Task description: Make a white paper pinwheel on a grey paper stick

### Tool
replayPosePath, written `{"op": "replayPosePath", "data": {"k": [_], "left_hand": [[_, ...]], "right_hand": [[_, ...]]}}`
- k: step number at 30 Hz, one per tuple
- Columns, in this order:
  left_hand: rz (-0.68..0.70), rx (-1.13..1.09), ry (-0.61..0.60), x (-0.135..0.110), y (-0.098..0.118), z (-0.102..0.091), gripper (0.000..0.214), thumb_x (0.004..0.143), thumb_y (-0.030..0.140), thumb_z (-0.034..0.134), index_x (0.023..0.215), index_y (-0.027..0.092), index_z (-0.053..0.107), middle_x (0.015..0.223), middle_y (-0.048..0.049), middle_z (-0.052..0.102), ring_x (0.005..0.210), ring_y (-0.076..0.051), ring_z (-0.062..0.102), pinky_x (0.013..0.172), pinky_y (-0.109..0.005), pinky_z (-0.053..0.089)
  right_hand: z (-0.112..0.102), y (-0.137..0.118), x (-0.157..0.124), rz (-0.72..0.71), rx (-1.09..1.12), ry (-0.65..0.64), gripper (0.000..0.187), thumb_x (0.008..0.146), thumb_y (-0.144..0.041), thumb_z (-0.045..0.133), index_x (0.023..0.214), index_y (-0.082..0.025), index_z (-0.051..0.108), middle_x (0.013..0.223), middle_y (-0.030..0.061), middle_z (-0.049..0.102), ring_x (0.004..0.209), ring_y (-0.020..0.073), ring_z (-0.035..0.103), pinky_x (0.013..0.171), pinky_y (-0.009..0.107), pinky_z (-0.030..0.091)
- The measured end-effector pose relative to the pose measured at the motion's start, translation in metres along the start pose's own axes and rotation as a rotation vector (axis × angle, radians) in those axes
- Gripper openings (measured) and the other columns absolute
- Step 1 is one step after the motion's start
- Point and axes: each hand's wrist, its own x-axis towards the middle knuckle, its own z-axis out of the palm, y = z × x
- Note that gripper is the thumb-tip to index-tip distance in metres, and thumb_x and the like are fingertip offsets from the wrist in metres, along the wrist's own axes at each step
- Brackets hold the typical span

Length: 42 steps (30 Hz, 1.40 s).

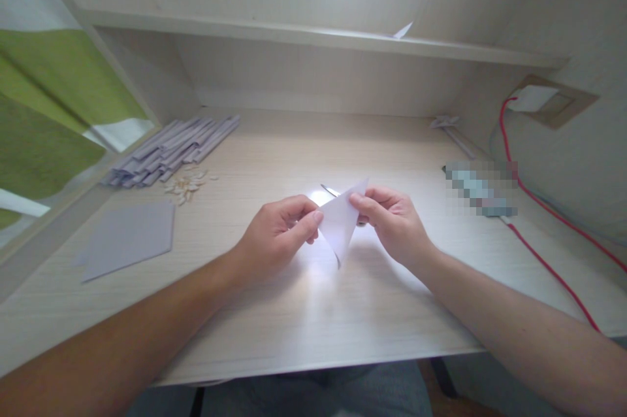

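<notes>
Between my two hands, above the middle of the desk (274, 332), is a small folded sheet of white paper (339, 222), roughly triangular with one corner pointing down. My left hand (283, 229) pinches its left edge between thumb and fingers. At the upper right corner, my right hand (389, 216) grips the same paper, thumb on the near face. Behind the paper, a thin metal blade (329, 190), perhaps of scissors, shows in part; the rest of it is hidden.
Rolled paper tubes (179, 148) lie piled at the back left, with small pale pieces (187, 183) beside them. Nearer is a stack of paper sheets (130, 240). On the right, a blurred-out phone-like object (477, 189) has a red cable (553, 273). A shelf (294, 34) spans the back.
</notes>
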Motion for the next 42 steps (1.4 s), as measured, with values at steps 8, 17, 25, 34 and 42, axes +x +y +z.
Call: {"op": "replayPosePath", "data": {"k": [8,17,25,34,42], "left_hand": [[0.011,0.084,0.049,0.0013,0.0027,0.0017,0.025,0.096,0.029,0.060,0.075,0.017,0.067,0.071,0.0017,0.066,0.068,-0.011,0.059,0.064,-0.024,0.042],[0.015,0.082,0.082,0.0016,0.0055,0.0027,0.022,0.093,0.028,0.063,0.076,0.017,0.069,0.072,0.0015,0.070,0.068,-0.012,0.062,0.063,-0.023,0.045],[0.017,0.090,0.090,-0.0002,0.0062,0.0025,0.020,0.093,0.027,0.063,0.076,0.018,0.070,0.072,0.0012,0.071,0.067,-0.012,0.062,0.062,-0.023,0.045],[0.008,0.095,0.091,0.0015,0.0096,0.0030,0.021,0.091,0.028,0.063,0.074,0.018,0.069,0.070,-0.0003,0.071,0.065,-0.013,0.062,0.059,-0.023,0.045],[0.011,0.133,0.074,0.0013,0.0094,0.0025,0.020,0.092,0.027,0.062,0.076,0.017,0.069,0.069,0.0002,0.071,0.064,-0.013,0.063,0.060,-0.023,0.045]], "right_hand": [[-0.0032,0.0034,0.0012,0.026,0.040,0.015,0.018,0.087,-0.032,0.077,0.075,-0.019,0.073,0.070,-0.0004,0.067,0.063,0.0113,0.058,0.058,0.025,0.047],[-0.0046,0.0037,0.0017,0.032,0.042,0.005,0.017,0.090,-0.030,0.074,0.077,-0.019,0.075,0.071,-0.0001,0.067,0.064,0.0116,0.059,0.059,0.025,0.047],[-0.0032,0.0021,0.0016,0.037,0.065,0.011,0.015,0.088,-0.031,0.075,0.078,-0.019,0.076,0.072,0.0000,0.067,0.065,0.0118,0.059,0.059,0.024,0.049],[-0.0038,0.0014,0.0027,0.085,0.108,0.072,0.015,0.083,-0.035,0.078,0.080,-0.021,0.073,0.072,-0.0008,0.070,0.064,0.0133,0.063,0.058,0.026,0.051],[-0.0032,0.0007,0.0052,0.067,0.161,0.149,0.015,0.079,-0.030,0.080,0.082,-0.022,0.068,0.075,-0.0027,0.068,0.066,0.0133,0.065,0.062,0.027,0.055]]}}
